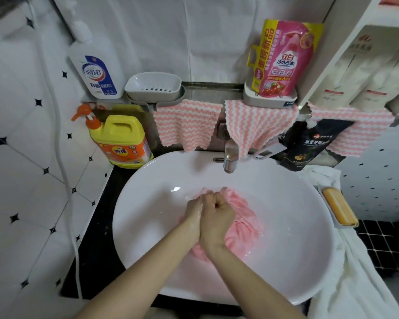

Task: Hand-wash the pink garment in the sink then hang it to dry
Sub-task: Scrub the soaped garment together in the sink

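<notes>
The pink garment [242,224] lies bunched and wet in the bottom of the white sink [286,196]. My left hand [194,214] and my right hand [218,215] are pressed side by side over it, both with fingers curled into fists that grip folds of the cloth. Soapy film shows on my left hand. Most of the garment spreads to the right of my hands; a part is hidden under them.
A chrome tap [230,157] stands at the sink's back. A yellow detergent jug [122,141] sits back left, a dark pouch [306,146] back right. An orange soap bar [339,207] rests in a dish at the right. Pink striped cloths [187,123] hang from the shelf above.
</notes>
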Demonstrator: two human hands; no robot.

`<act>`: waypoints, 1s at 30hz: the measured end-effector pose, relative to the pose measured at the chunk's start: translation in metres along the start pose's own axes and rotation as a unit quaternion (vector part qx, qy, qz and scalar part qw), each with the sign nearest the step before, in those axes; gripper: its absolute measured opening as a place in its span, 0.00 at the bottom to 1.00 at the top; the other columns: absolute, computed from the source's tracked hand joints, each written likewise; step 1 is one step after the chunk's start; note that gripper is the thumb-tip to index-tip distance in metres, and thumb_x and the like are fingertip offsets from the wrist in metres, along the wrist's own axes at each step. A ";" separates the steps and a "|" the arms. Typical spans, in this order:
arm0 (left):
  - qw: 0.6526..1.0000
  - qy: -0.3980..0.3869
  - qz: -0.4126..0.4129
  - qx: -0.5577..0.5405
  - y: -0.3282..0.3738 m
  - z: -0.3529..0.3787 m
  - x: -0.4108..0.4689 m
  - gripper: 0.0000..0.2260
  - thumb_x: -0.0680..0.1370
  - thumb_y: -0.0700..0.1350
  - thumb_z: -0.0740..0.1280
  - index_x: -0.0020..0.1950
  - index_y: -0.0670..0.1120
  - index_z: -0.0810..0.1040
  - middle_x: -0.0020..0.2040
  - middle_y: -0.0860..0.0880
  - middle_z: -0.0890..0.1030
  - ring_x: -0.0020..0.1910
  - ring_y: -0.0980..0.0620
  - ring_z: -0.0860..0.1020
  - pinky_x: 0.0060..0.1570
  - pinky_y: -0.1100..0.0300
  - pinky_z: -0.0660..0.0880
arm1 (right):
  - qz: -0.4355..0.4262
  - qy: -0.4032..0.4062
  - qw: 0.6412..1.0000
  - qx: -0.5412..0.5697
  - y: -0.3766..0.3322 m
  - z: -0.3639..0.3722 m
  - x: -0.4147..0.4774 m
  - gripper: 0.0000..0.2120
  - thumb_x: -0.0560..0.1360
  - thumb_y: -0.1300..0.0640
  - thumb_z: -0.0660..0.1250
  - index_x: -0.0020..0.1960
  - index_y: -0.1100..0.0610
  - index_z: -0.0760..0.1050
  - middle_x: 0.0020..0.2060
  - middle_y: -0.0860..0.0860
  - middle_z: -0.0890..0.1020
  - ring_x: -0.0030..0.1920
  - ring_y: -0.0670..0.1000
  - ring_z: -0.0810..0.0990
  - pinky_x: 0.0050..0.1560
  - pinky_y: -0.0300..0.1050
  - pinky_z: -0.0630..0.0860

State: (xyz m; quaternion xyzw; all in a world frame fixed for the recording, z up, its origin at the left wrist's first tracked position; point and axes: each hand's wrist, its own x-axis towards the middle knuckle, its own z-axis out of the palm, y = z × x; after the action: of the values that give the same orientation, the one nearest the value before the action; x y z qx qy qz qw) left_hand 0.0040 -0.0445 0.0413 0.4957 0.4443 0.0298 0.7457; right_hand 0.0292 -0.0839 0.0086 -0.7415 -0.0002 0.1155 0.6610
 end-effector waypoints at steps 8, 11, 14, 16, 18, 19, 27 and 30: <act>0.995 -0.100 -0.015 -0.020 0.006 -0.028 -0.005 0.15 0.77 0.39 0.60 0.33 0.44 0.79 0.34 0.48 0.79 0.29 0.55 0.77 0.29 0.68 0.71 | 0.065 -0.087 0.993 0.039 0.002 -0.058 0.078 0.22 0.76 0.62 0.66 0.29 0.56 0.58 0.26 0.49 0.56 0.26 0.45 0.56 0.27 0.37 0.58; 0.991 -0.124 0.002 0.051 -0.002 -0.046 0.000 0.11 0.66 0.45 0.63 0.45 0.43 0.79 0.45 0.45 0.78 0.44 0.51 0.75 0.46 0.58 0.68 | 0.094 -0.161 0.982 0.032 -0.003 -0.082 0.091 0.24 0.75 0.54 0.69 0.28 0.56 0.60 0.26 0.50 0.57 0.25 0.45 0.58 0.27 0.37 0.57; 0.970 -0.161 0.007 0.182 -0.017 -0.056 0.001 0.13 0.71 0.48 0.71 0.53 0.46 0.77 0.49 0.49 0.80 0.45 0.55 0.77 0.42 0.65 0.71 | 0.102 -0.197 0.975 0.013 -0.003 -0.097 0.094 0.23 0.71 0.45 0.70 0.27 0.56 0.64 0.24 0.50 0.62 0.27 0.47 0.60 0.27 0.38 0.58; 0.962 -0.139 0.027 0.233 -0.023 -0.059 0.003 0.09 0.74 0.39 0.71 0.51 0.47 0.76 0.46 0.51 0.80 0.44 0.56 0.77 0.34 0.71 0.71 | 0.104 -0.227 0.968 0.004 -0.005 -0.106 0.093 0.24 0.68 0.42 0.71 0.29 0.59 0.67 0.25 0.51 0.66 0.27 0.48 0.62 0.27 0.36 0.61; 0.968 -0.086 0.063 0.229 -0.025 -0.062 0.007 0.10 0.72 0.33 0.71 0.45 0.47 0.77 0.42 0.51 0.79 0.43 0.53 0.77 0.34 0.68 0.71 | 0.103 -0.292 0.950 -0.023 -0.006 -0.114 0.094 0.24 0.65 0.43 0.75 0.32 0.61 0.70 0.29 0.54 0.70 0.30 0.49 0.65 0.28 0.38 0.61; 0.971 -0.059 0.085 0.215 -0.023 -0.063 0.009 0.10 0.72 0.32 0.71 0.42 0.47 0.78 0.38 0.51 0.79 0.42 0.51 0.76 0.35 0.66 0.70 | 0.098 -0.339 0.934 -0.058 -0.006 -0.118 0.094 0.22 0.64 0.43 0.74 0.36 0.61 0.73 0.32 0.55 0.72 0.33 0.50 0.69 0.30 0.38 0.64; 0.971 -0.043 0.194 0.136 0.001 -0.065 0.009 0.11 0.72 0.25 0.65 0.47 0.40 0.78 0.43 0.48 0.82 0.44 0.50 0.78 0.44 0.59 0.71 | 0.025 -0.408 0.907 -0.102 -0.005 -0.128 0.089 0.19 0.65 0.78 0.67 0.32 0.54 0.80 0.35 0.47 0.77 0.39 0.44 0.75 0.43 0.34 0.69; 0.959 -0.014 0.215 0.184 -0.006 -0.067 0.012 0.17 0.69 0.24 0.67 0.46 0.44 0.79 0.45 0.47 0.83 0.47 0.49 0.81 0.47 0.57 0.75 | -0.044 -0.351 0.934 -0.045 -0.009 -0.129 0.087 0.27 0.60 0.85 0.63 0.25 0.53 0.78 0.35 0.51 0.73 0.36 0.44 0.73 0.40 0.31 0.69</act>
State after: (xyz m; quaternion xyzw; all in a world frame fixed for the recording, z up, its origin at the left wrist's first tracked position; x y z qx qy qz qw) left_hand -0.0375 0.0058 0.0212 0.7082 0.3150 0.1002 0.6238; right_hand 0.1374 -0.1959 0.0155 -0.6822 -0.2695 0.3390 0.5891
